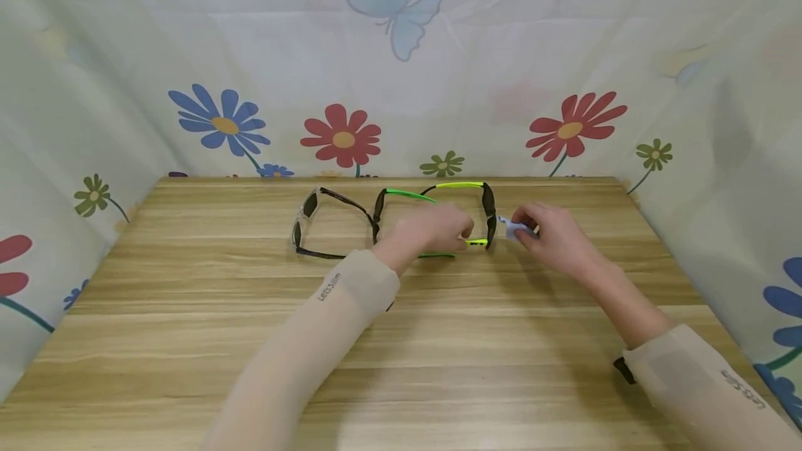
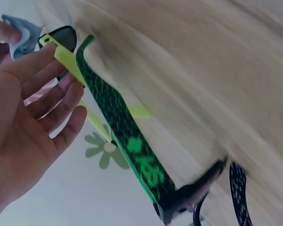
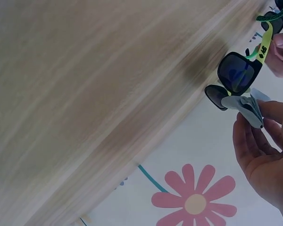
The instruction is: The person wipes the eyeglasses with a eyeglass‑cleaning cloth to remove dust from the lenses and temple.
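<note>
My left hand (image 1: pixel 441 225) pinches a neon-yellow temple of a pair of sunglasses (image 1: pixel 489 204) with a black front and dark lenses. These sunglasses stand at the right end of a row, their lenses facing right. Between thumb and fingers, my right hand (image 1: pixel 560 239) holds a folded light blue cloth (image 3: pixel 245 109). In the right wrist view the cloth overlaps the lower part of the dark lenses (image 3: pixel 237 73). Green-templed sunglasses (image 2: pixel 118 113) lie just beside my left hand, whose forearm partly covers them in the head view.
Clear-framed sunglasses (image 1: pixel 296 228) with dark temples lie at the left end of the row. The wooden table (image 1: pixel 156 339) ends at the back against a curtain (image 1: pixel 282 54) printed with flowers and a butterfly.
</note>
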A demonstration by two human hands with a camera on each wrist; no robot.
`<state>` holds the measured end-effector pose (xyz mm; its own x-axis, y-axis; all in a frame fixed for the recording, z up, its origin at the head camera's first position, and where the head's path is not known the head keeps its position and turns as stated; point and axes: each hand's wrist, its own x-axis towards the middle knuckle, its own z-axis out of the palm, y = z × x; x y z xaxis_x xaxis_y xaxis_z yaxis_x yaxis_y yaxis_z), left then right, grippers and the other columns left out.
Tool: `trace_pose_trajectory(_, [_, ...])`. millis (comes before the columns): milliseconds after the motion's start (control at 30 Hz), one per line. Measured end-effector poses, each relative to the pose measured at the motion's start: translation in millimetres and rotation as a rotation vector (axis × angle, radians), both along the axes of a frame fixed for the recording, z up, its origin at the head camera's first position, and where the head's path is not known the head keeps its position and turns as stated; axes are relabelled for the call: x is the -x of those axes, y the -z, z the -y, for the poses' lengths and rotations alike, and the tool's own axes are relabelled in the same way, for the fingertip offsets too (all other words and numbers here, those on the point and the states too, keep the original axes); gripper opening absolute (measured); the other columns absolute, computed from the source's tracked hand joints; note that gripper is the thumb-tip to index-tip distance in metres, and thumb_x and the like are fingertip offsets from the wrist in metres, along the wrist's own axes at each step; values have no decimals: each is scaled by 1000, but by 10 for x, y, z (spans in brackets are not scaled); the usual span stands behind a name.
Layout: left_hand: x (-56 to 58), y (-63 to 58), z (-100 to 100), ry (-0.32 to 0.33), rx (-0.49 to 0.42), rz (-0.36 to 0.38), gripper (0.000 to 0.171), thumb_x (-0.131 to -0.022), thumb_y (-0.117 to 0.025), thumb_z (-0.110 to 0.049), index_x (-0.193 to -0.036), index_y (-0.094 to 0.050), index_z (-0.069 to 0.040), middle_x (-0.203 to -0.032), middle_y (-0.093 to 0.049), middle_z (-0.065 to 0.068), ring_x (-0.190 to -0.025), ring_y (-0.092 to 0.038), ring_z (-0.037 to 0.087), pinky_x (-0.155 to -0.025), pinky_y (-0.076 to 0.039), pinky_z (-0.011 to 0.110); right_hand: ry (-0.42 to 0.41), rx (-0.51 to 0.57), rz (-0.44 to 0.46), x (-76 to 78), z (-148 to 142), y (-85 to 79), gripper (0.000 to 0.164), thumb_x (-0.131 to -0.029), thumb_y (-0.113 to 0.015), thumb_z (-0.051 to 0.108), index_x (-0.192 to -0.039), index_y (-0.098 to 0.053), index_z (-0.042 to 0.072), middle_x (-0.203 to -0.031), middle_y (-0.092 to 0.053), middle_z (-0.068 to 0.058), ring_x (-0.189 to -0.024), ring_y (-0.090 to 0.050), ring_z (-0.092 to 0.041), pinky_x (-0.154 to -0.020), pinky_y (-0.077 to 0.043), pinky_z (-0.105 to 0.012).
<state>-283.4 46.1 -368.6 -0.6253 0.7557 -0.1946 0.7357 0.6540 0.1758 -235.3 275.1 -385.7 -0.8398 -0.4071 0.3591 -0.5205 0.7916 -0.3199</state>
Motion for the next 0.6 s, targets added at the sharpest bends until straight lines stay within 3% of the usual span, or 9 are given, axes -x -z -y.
trace_pose_trajectory(167, [11, 70, -148, 24, 11, -32, 16, -95, -61, -28, -89, -63, -14, -88, -60, -3, -75, -50, 12, -66, -42, 26, -2, 1, -19, -1, -21, 11, 15, -81, -75, 0, -90, -64, 4, -84, -61, -5, -74, -59, -18, -64, -50, -36])
trace_pose_trajectory(333, [11, 109, -238, 57, 11, -73, 13, -94, -62, -27, -90, -63, -14, -90, -59, -3, -78, -52, 12, -69, -44, 27, 8, -1, -15, -14, -45, 7, 16, -81, -76, 2, -91, -64, 5, -85, -62, -5, -74, -60, -17, -64, -51, -36])
trace_pose_trajectory(600, [-10, 168, -310, 36, -26, -160, 18, -92, -66, -31, -81, -62, -18, -84, -59, -4, -74, -53, 13, -65, -45, 31, 19, 10, -12, -52, -73, -9, 16, -80, -76, 1, -89, -64, 6, -83, -62, -2, -73, -59, -15, -63, -49, -34])
